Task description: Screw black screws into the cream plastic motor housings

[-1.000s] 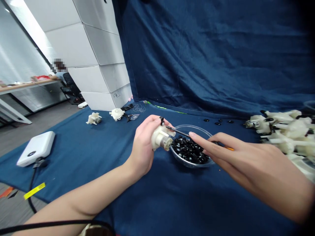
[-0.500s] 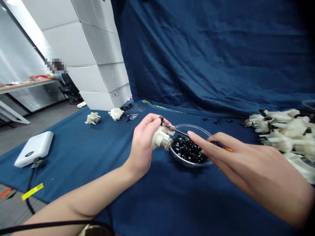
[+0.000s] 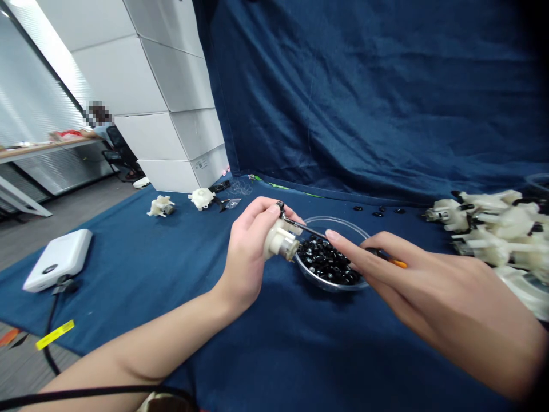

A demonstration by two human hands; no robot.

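Left hand (image 3: 247, 252) closed around a white plastic motor housing (image 3: 279, 240) beside the glass bowl (image 3: 338, 219) of black fittings (image 3: 326, 260); right hand (image 3: 420, 286) gripped an orange-handled screwdriver (image 3: 398, 264) reaching a black fitting (image 3: 281, 207) atop it. More housings (image 3: 501, 229) lay heaped by the blue tabletop's (image 3: 128, 274) right edge, two (image 3: 175, 201) near its far edge.

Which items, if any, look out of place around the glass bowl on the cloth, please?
A few small black pieces lie loose on the blue cloth just beyond the glass bowl. They resemble the heap inside the bowl, so they look stray or spilled.
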